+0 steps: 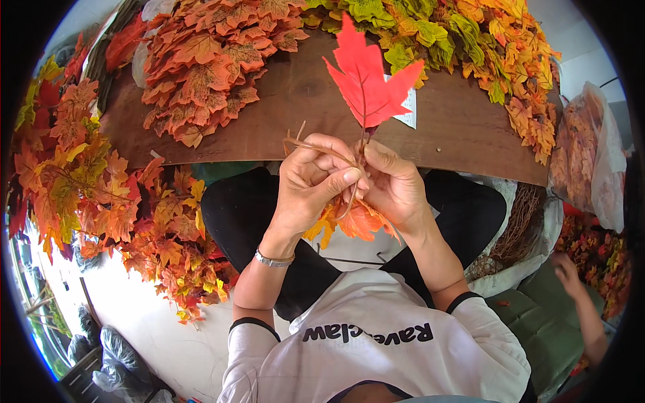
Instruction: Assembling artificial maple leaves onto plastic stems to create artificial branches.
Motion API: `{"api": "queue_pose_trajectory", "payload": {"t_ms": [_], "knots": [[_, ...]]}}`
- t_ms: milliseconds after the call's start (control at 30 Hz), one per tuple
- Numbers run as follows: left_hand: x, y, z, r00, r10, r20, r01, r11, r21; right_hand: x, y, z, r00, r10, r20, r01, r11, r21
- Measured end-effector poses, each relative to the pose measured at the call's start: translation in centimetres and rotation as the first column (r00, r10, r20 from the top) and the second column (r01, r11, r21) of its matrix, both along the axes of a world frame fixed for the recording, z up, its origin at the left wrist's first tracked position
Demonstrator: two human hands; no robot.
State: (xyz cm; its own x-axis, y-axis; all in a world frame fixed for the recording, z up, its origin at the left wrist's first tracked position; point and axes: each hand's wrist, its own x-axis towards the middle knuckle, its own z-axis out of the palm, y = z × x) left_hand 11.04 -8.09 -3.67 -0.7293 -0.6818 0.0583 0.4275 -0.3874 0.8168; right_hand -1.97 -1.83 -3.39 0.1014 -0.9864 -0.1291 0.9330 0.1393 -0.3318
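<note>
Both hands meet above my lap, just before the table's near edge. My left hand is closed on a thin brown stem, pinched between thumb and fingers, with loose ends sticking out to the left. Pressed against it, my right hand grips the base of a red artificial maple leaf, which stands upright over the table. Below the fingers hang orange and yellow artificial leaves, partly hidden by the hands. How the stems join between the fingertips is hidden.
On the brown table lie piles of orange leaves, green leaves and yellow-orange leaves. Leaf garlands hang at the left. A bag of orange leaves and a sack of brown stems stand right. Another person's hand shows far right.
</note>
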Motion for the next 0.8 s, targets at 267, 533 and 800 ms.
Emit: {"api": "queue_pose_trajectory", "payload": {"t_ms": [267, 533, 800], "knots": [[-0.1, 0.0, -0.1, 1.000, 0.013, 0.004, -0.013, 1.000, -0.005, 0.0, 0.1, -0.2, 0.998, 0.000, 0.062, -0.002, 1.000, 0.027], [-0.1, 0.1, -0.1, 1.000, 0.000, -0.001, 0.000, 1.000, 0.000, 0.0, 0.2, -0.7, 0.998, -0.006, -0.069, 0.001, 0.997, -0.072], [-0.3, 0.2, -0.1, 1.000, 0.020, 0.020, -0.020, 1.000, 0.016, -0.3, 0.3, -1.6, 0.994, -0.034, -0.104, 0.026, 0.997, -0.073]]}}
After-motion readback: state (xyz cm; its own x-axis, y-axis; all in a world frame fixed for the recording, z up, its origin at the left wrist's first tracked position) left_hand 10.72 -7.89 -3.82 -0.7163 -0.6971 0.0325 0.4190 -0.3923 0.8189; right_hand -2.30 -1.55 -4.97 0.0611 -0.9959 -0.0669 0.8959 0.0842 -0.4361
